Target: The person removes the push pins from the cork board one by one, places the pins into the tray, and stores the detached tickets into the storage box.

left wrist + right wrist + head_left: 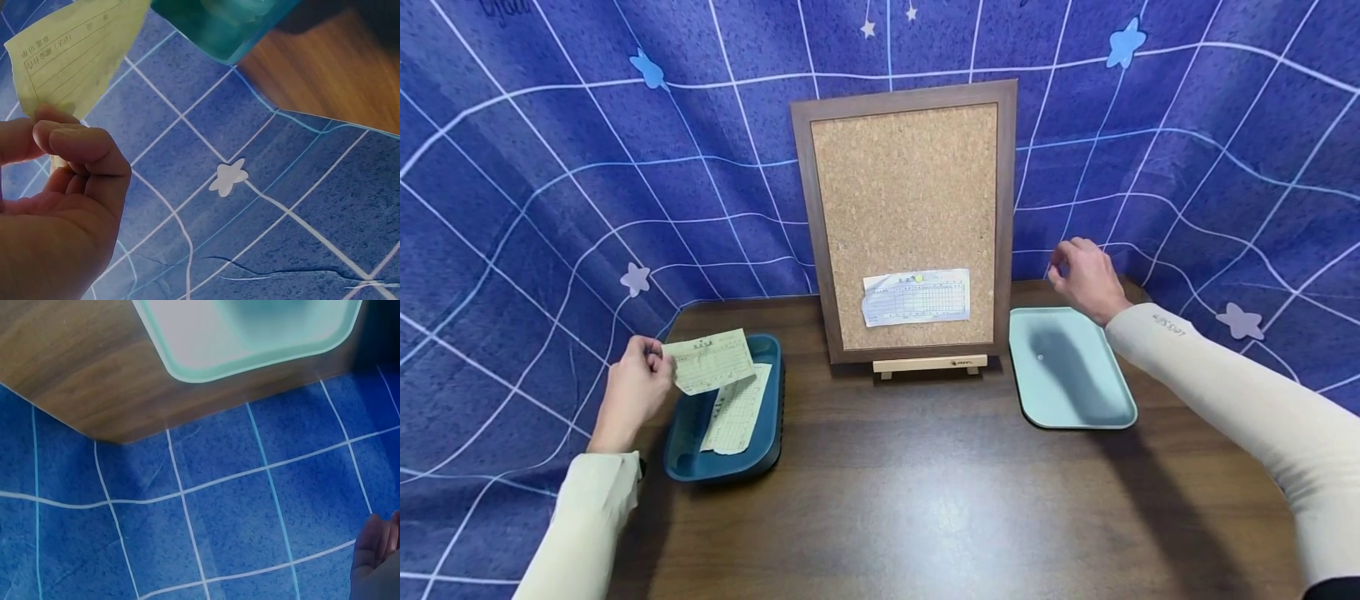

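My left hand [634,385] pinches a yellowish printed paper form [711,361] by its left edge, over a dark blue tray [677,467]. In the left wrist view, thumb and fingertips meet at the corner of that form [75,56]. Another paper form [737,417] lies in the blue tray, partly covered by the held one. Above a pale green tray [1067,408] hovers my right hand [1088,279], its fingers curled; whether something small is between the fingertips is hidden. A small white item [1041,357] lies in the green tray.
A framed cork board [910,192] leans on a small wooden stand [930,364] at the back of the brown table [895,483]. On its lower part hangs a white form [916,300] with a yellow-green pin [919,279]. A blue star-patterned curtain [550,167] surrounds the table.
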`<state>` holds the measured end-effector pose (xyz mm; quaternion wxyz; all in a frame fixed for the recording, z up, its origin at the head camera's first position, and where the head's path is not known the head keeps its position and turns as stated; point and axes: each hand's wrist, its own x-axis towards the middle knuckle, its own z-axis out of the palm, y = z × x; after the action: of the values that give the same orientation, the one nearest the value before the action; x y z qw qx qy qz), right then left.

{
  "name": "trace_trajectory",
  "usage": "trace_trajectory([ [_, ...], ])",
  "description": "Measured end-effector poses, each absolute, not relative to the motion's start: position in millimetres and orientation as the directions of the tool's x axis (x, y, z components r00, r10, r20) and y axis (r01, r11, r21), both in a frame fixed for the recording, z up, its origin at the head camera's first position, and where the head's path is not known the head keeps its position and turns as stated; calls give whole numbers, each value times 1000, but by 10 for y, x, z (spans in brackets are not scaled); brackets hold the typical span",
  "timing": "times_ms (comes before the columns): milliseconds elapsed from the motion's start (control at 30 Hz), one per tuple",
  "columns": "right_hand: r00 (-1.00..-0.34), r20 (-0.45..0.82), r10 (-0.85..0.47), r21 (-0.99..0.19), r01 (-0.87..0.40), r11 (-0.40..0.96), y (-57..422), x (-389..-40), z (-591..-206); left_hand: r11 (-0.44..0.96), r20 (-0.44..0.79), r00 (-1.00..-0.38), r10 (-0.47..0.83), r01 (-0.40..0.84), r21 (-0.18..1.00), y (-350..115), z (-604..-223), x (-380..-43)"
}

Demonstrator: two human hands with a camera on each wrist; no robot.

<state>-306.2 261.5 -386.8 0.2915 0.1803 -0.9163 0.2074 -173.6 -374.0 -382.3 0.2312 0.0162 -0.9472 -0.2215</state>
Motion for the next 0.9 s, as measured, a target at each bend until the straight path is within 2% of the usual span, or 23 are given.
trace_trajectory([
  [467, -778, 589, -219, -283, -452, 846, 2658, -3039, -4079, 901, 380, -915, -137, 44, 431, -3798, -3936, -1657],
  [700, -818, 542, -191, -315, -408, 857, 2690, -3017, -4165, 903, 324, -929, -176, -21, 430, -3815, -3956, -1616],
  [900, -834, 521, -180, -339, -396, 853, 2711, -2980, -4270, 920, 329, -937, -120, 19, 390, -3834, -3981, -1591],
])
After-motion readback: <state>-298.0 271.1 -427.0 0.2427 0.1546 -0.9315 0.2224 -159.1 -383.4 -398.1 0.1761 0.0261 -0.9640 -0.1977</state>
